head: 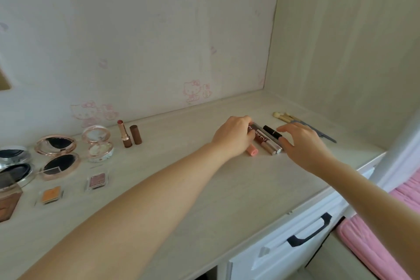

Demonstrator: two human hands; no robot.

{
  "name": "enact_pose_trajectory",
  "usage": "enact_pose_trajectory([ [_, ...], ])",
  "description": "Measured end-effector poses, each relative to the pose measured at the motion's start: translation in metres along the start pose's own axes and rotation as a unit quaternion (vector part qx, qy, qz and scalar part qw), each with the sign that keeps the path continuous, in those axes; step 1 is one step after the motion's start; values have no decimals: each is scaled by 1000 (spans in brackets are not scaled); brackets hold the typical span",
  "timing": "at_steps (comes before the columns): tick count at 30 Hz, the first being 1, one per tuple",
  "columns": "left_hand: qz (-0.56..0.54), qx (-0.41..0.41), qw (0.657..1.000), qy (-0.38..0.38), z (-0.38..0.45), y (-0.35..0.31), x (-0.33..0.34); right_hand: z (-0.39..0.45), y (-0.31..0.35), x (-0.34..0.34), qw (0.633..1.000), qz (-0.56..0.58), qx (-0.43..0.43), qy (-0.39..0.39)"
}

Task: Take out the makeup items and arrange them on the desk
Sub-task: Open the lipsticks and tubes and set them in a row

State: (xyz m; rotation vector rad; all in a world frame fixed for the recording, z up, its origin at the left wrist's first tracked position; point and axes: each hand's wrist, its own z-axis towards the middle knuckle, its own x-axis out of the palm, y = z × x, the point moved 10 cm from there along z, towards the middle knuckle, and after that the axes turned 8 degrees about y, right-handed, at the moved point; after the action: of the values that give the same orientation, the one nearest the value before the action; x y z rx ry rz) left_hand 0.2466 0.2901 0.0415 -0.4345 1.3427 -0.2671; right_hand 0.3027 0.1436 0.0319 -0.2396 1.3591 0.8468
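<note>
Several compacts (pixel 58 157) lie open at far left of the desk (pixel 204 188), then lipstick (pixel 123 134) upright beside its cap (pixel 136 134). Mid-desk: left hand (pixel 234 137), fingers curled on lip gloss tubes (pixel 266 141); right hand (pixel 302 143) just beside, fingers spread, loose, holding nothing. Brushes (pixel 284 117) beyond.

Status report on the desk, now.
Left hand gripping the lip gloss tubes. Right hand open, fingertips at the tubes' far side. Brushes lie just beyond; nothing blocking.
</note>
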Motion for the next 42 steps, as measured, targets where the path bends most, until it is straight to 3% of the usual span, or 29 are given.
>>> enact_pose_trajectory([
  [12, 31, -68, 992, 105, 68, 7, 62, 37, -33, 25, 997, 15, 54, 44],
  [20, 33, -54, 991, 117, 72, 2, 62, 33, -33, 17, 997, 28, 65, 15],
  [27, -108, -36, 993, 33, 56, -17, 26, 18, -24, -11, 993, 74, 54, -71],
  [35, -298, -72, 952, -18, 14, -18, -17, -11, 26, -43, 980, 135, -7, -149],
  [42, -417, -84, 905, -10, -50, -1, -48, -37, 82, -50, 972, 153, -52, -173],
])
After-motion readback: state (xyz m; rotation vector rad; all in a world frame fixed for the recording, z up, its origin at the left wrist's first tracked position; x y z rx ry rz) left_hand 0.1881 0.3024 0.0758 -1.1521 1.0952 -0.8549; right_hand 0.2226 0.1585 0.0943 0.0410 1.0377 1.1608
